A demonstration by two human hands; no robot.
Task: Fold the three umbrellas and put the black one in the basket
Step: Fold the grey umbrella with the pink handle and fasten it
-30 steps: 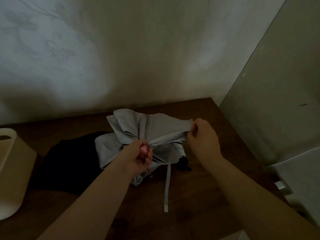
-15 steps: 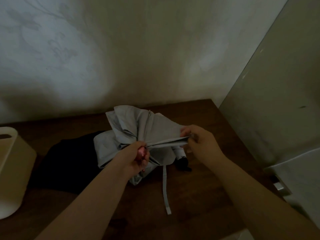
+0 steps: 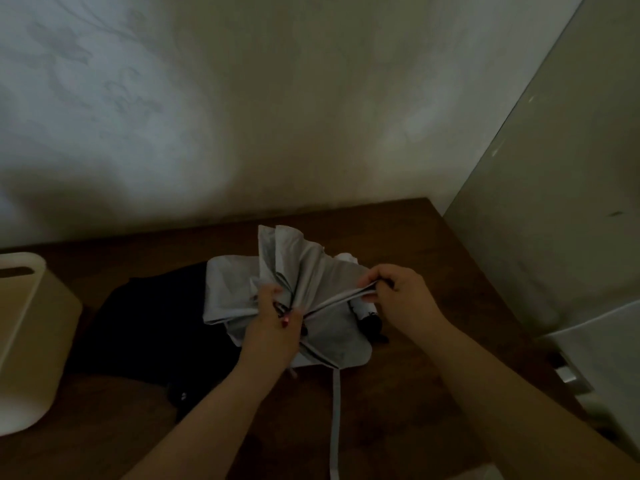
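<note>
On the surface (image 3: 433, 258), the black umbrella (image 3: 145, 327) lies beside the basket (image 3: 34, 341), not yet in it. We are folding the grey umbrella (image 3: 311, 282), lying partly over the black one. Our left hand (image 3: 273, 323) clamps the gathered middle; our right hand (image 3: 401, 296) pinches one pleat taut. Next, we judge, lay that pleat flat, then wrap the strap (image 3: 335, 420).

I see a dark wood table (image 3: 433, 244) w/ a black umbrella (image 3: 145, 327) lying left of the left hand (image 3: 273, 327), a cream basket (image 3: 31, 341) further left at the edge, & another umbrella's dark handle (image 3: 369, 322) just under the right hand (image 3: 401, 299).
</note>
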